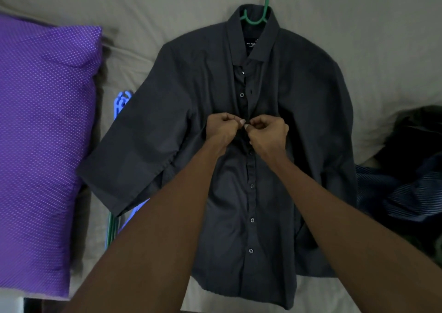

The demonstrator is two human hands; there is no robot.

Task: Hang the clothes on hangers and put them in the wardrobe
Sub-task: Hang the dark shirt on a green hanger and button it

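Head view looks straight down on a bed (167, 6) covered in a grey-beige sheet. A dark charcoal shirt (299, 102) lies flat on it, front up, long-sleeved, with a row of small buttons down the placket and a white-lettered label inside the collar. A green hanger (264, 1) sits inside the neck, its hook sticking out past the collar.

The shirt's long axis runs from the far edge of the bed toward the near edge: collar and hook point away from the person, hem toward them. One sleeve angles out toward the pillow side; the other lies along the body on the opposite side.

Both hands meet at the placket around mid-chest. The left hand (223, 127) has its fingers curled, pinching the fabric edge. The right hand (269, 130) is likewise curled, pinching the opposite edge, thumbs almost touching. Buttons above the hands look undone; those below look fastened.

A purple dotted pillow (40, 133) fills the left side of the bed, near the sleeve but apart from it. Spare hangers (122, 102), blue and green, lie partly under that sleeve. A heap of dark clothes (406, 169) sits at the right edge, just beside the shirt. Bare sheet shows beyond the hook.
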